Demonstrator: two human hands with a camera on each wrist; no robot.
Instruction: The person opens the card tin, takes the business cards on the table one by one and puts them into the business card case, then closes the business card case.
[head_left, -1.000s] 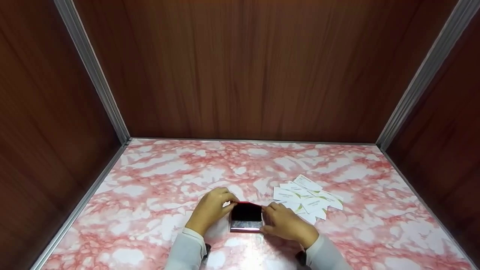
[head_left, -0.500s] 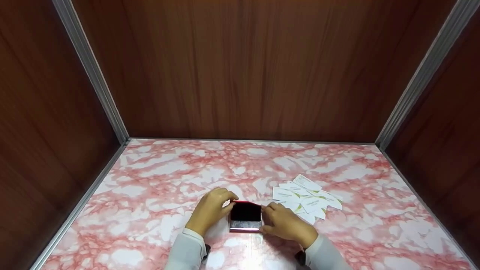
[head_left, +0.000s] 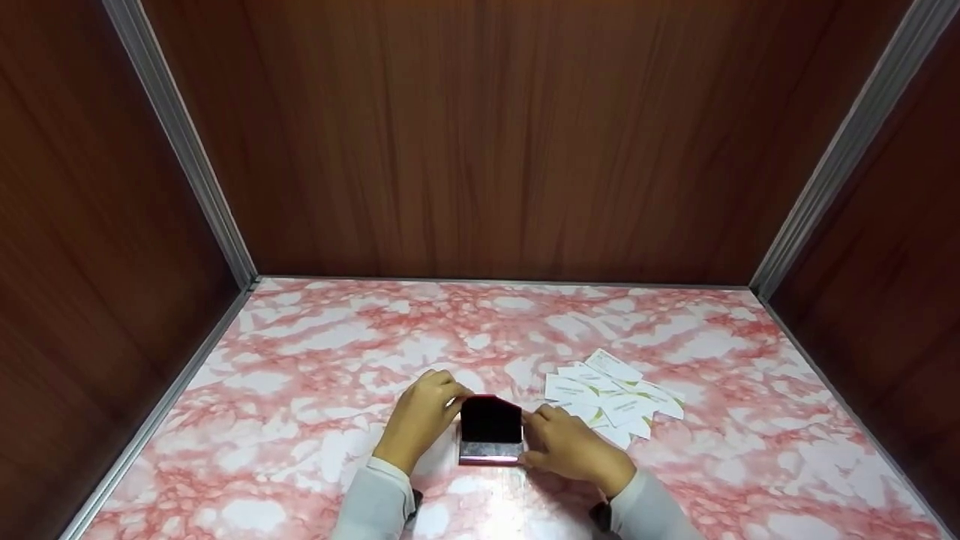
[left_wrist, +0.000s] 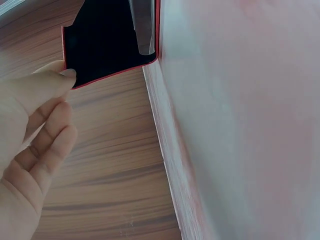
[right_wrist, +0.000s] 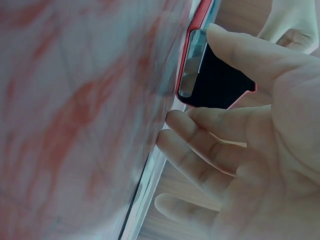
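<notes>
In the head view a red business card case [head_left: 491,421] with a black inside sits on the table. A silvery band [head_left: 490,450] crosses its near part, and its far flap is tilted up. My left hand [head_left: 424,411] pinches the flap's far left corner between thumb and fingers, plain in the left wrist view on the black lining [left_wrist: 102,45]. At the case's right side my right hand [head_left: 566,444] grips it, thumb near the front corner and index finger further back. The right wrist view shows that thumb by the case [right_wrist: 215,77], other fingers spread below.
Several white cards [head_left: 630,409] with green marks lie overlapped in a loose pile right of the case, beyond my right hand. The table [head_left: 337,322] has a red and white marbled top. Brown wood-grain panels [head_left: 480,150] with grey metal corner posts enclose it.
The flap of the card case has tilted further up, with my left hand rising slightly along with it. My right hand and the card pile stay in place.
</notes>
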